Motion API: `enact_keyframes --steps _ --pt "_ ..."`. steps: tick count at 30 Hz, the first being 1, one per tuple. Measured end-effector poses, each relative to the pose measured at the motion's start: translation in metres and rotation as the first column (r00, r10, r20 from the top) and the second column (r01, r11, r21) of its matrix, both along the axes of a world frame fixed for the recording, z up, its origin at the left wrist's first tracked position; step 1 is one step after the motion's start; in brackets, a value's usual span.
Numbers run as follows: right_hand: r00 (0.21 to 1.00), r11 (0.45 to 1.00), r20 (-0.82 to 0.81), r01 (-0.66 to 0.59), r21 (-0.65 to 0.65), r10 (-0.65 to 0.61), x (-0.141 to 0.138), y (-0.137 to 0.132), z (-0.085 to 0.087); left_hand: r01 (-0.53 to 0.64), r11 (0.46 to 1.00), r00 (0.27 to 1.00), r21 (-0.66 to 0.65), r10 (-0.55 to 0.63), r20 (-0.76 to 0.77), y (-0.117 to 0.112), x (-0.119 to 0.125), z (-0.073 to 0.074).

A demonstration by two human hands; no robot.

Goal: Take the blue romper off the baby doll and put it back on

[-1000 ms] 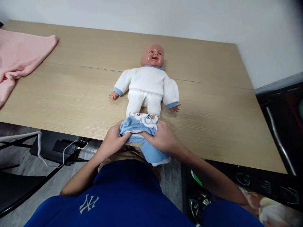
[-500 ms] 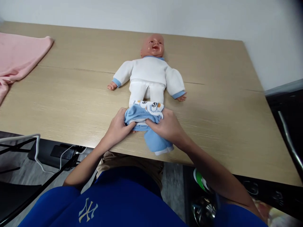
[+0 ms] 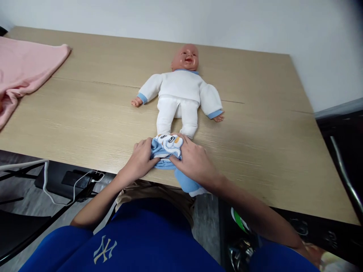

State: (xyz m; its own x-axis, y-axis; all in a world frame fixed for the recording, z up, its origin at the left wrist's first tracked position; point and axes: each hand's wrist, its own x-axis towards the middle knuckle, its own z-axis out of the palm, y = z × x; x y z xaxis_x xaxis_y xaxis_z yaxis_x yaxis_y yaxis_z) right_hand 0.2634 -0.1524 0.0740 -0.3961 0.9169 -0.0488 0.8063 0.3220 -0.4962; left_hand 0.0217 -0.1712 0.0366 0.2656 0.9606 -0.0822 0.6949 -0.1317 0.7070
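A baby doll [image 3: 178,85] in a white top with blue cuffs and white leggings lies on its back, head toward the wall. Bunched around or just below its feet are blue baby pants [image 3: 163,151] with a white animal-face patch. My left hand [image 3: 140,156] grips the left side of the bunched cloth, thumb on the near edge. On the other side my right hand [image 3: 195,156] grips the cloth the same way. One blue leg with a white hem hangs under my right hand over the table's front edge. The doll's feet are hidden by the cloth and my fingers.
The wooden table [image 3: 255,143] bears a pink blanket [image 3: 25,71] at its left end. A white cable [image 3: 45,185] runs below the left front edge. Dark shelving with a green-and-white item [image 3: 239,219] stands under the right front.
Both hands have drawn the bunched pants down the doll's legs toward me, baring the lower leggings. The hanging blue leg now passes over the table edge.
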Motion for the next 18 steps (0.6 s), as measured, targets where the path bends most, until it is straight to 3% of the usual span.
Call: enact_keyframes --steps 3,8,12,18 --pt "0.995 0.999 -0.086 -0.052 0.001 0.052 0.004 0.003 -0.007 -0.032 0.999 0.982 0.013 0.029 0.186 0.005 0.0 -0.008" --pt "0.955 0.993 -0.27 -0.118 0.017 0.118 0.012 0.014 -0.015 -0.095 0.995 0.894 -0.002 0.086 0.441 0.006 0.001 -0.015" --pt "0.907 0.993 -0.403 -0.106 0.061 0.121 0.015 0.022 -0.02 -0.049 0.999 0.899 0.008 0.04 0.436 0.015 -0.008 -0.008" --pt "0.858 0.978 -0.481 -0.106 0.179 0.181 0.022 0.048 -0.019 0.188 0.977 0.91 0.103 -0.212 0.355 0.051 -0.034 0.01"
